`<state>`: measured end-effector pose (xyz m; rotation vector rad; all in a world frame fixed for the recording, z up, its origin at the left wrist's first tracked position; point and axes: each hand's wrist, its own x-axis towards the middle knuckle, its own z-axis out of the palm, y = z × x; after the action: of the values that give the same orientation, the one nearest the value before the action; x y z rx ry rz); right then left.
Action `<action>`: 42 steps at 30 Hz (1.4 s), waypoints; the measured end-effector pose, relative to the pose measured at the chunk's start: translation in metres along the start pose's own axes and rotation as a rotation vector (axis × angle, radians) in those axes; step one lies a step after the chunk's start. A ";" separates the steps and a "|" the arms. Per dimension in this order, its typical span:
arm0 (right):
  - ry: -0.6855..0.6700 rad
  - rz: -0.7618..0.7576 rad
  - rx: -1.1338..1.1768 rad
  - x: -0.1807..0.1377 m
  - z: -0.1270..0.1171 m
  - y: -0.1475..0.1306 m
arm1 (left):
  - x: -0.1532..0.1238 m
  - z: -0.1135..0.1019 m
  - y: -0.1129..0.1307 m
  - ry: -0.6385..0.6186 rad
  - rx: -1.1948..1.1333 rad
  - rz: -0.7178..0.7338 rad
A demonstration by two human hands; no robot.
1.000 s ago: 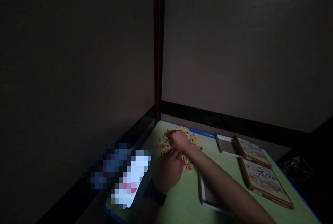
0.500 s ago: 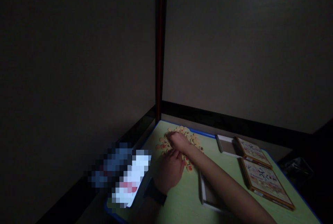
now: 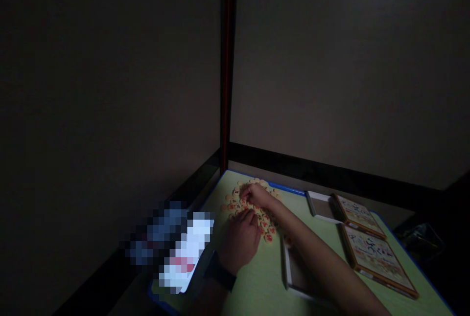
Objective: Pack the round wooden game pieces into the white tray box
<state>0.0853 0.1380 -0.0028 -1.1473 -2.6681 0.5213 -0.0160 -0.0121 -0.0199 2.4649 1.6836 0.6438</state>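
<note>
View: head camera, dim room, everything low in the frame.
Surface: pale green tabletop with a blue rim [image 3: 257, 289], set into a wall corner.
Pieces: heap of small round pale discs with red marks [image 3: 267, 230], lower centre of the frame, lying loose and partly overlapping on the green top.
Right hand [image 3: 258, 196]: on the far side of the heap, fingers curled down among the discs; whether a disc is pinched cannot be told.
Left hand [image 3: 240, 243]: dark wristband [image 3: 220, 273] at the wrist, fingers bent at the near edge of the heap, touching it; grip hidden, cannot tell.
Handling (judgement): discs look light, stiff and smooth, likely to slide or scatter when nudged; best pinched one at a time by the rim, or swept flat.
Nearby: shallow white tray [image 3: 287, 277] under the right forearm; second white tray [image 3: 318, 205] further right; two orange-framed printed boards [image 3: 378, 257] at the lower right.
Lower left: a bright blurred patch, unreadable.
</note>
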 end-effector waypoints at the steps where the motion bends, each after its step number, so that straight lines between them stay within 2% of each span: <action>1: 0.003 0.000 -0.008 0.000 -0.001 0.000 | 0.000 0.001 0.000 -0.001 -0.002 -0.001; 8: 0.103 -0.015 -0.131 0.003 -0.006 -0.015 | 0.000 0.002 0.000 0.015 -0.013 0.013; 14: 0.013 -0.075 -0.226 0.012 0.002 -0.027 | 0.000 0.000 0.001 0.027 -0.024 -0.007; 19: 0.017 -0.072 -0.218 0.015 0.006 -0.028 | 0.000 0.000 0.001 0.021 -0.033 -0.002; 26: 0.104 -0.001 -0.119 0.006 -0.016 -0.009 | -0.001 0.003 -0.001 0.001 -0.007 0.018; 30: 0.089 0.039 -0.086 -0.001 -0.027 0.009 | -0.002 0.005 -0.002 0.039 0.003 0.029; 35: 0.035 0.054 -0.084 -0.004 -0.023 0.020 | -0.001 0.005 -0.001 0.023 -0.006 0.020; 42: 0.004 0.038 -0.109 -0.004 -0.013 0.019 | -0.001 0.001 0.000 -0.025 -0.005 0.005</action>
<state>0.1049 0.1507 0.0018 -1.2289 -2.7053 0.3832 -0.0155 -0.0129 -0.0214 2.4636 1.6653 0.6138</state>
